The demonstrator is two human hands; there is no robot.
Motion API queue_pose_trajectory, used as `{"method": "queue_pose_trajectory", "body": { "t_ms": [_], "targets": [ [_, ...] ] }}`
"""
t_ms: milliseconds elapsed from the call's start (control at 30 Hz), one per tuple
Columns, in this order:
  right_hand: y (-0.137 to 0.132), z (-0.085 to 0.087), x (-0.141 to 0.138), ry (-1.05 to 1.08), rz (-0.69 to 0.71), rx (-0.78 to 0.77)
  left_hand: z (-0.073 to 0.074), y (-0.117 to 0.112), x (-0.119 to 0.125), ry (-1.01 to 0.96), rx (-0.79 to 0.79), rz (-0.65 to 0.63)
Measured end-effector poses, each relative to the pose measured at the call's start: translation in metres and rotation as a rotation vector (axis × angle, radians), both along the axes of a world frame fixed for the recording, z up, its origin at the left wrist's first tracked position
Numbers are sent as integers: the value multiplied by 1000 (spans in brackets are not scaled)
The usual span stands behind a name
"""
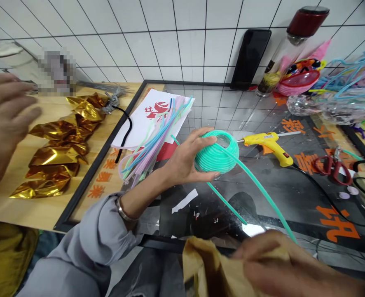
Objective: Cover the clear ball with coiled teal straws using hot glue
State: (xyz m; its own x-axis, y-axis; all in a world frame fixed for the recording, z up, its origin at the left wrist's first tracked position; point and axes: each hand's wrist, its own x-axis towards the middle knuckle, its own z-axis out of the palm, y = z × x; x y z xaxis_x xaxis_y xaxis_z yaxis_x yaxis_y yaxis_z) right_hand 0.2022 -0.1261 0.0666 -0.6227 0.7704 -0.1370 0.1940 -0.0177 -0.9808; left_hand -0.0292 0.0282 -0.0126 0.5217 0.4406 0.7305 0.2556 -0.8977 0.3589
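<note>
My left hand (182,163), in a grey sleeve, is closed around a ball-shaped coil of teal plastic tube (216,156), held just above the dark glass worktop (272,194). One teal strand (263,194) runs taut from the coil down to my right hand (278,264) at the bottom edge. That hand is blurred and looks closed on the strand's end. A tan, crumpled sheet (207,268) lies just left of it. A second loose teal strand (225,202) trails below the coil.
A yellow glue gun (267,144) and red scissors (329,167) lie to the right. Pastel tubes (151,140) rest on white printed paper (145,119), and gold foil (59,152) lies on the wooden table. Another person's hand (3,115) hovers at far left. A phone (251,57) and bottle (289,45) lean on the wall.
</note>
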Motion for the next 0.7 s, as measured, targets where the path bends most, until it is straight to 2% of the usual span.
{"method": "queue_pose_trajectory", "body": {
  "t_ms": [33, 133, 200, 267, 333, 400, 533, 700],
  "targets": [
    [2, -4, -1, 20, -15, -19, 0, 0, 0, -1, 1, -2],
    [4, -14, -6, 45, -175, 13, 1, 0, 0, 0, -4, -2],
    [4, -24, -6, -53, -240, 118, 2, -1, 0, 1, -10, -3],
    [4, -33, -3, -218, -258, 306, 1, -1, 0, -5, -12, -8],
    [3, -38, 5, -378, -241, 520, 1, 0, 1, -11, -10, -13],
    [2, -37, 13, -503, -203, 671, 0, 0, 1, -18, -11, -13],
    [0, -26, 26, -632, -90, 770, -1, 0, 0, -13, -16, 1],
    [4, -19, 38, -647, 96, 925, -4, 2, 1, -21, 8, 7]
  ]
}}
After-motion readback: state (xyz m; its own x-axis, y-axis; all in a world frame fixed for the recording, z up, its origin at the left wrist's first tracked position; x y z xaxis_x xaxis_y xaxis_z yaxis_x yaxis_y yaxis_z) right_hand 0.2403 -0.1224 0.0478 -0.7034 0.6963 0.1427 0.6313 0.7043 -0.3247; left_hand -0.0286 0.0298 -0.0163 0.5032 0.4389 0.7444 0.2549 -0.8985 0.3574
